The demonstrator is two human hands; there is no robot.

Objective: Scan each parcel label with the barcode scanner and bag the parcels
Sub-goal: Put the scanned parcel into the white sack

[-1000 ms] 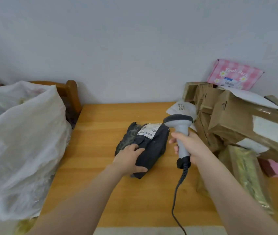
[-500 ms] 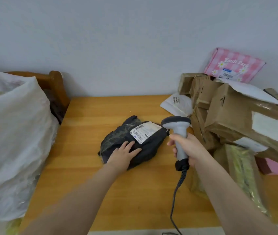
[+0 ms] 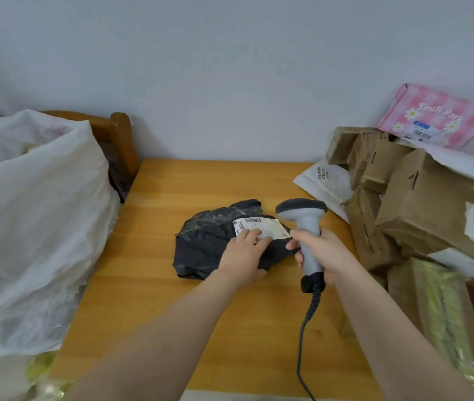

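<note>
**Upper right:** pink box [image 3: 432,111], its face printed "Youli Park" in white script among daisies. Below the name sits a blue-and-white sticker [image 3: 422,132] with barcodes, its print too small to read.

**Right of centre:** white mailer [image 3: 331,188] with a sideways barcode tag [image 3: 321,172]. The digits beside the bars cannot be read with certainty.

**Centre:** black parcel [image 3: 206,247] with a white label [image 3: 264,225] bearing two barcodes and fine print, none of it legible.

A black parcel [image 3: 209,250] is laid flat mid-table [image 3: 172,299], white label [image 3: 267,225] up. The label's near edge is pressed by the left hand [image 3: 244,256], fingers straight. The barcode scanner [image 3: 305,221] is gripped upright in the right hand [image 3: 326,253], just right of the parcel. White sack [image 3: 33,227] at left; cardboard boxes [image 3: 432,204] piled at right.
</note>
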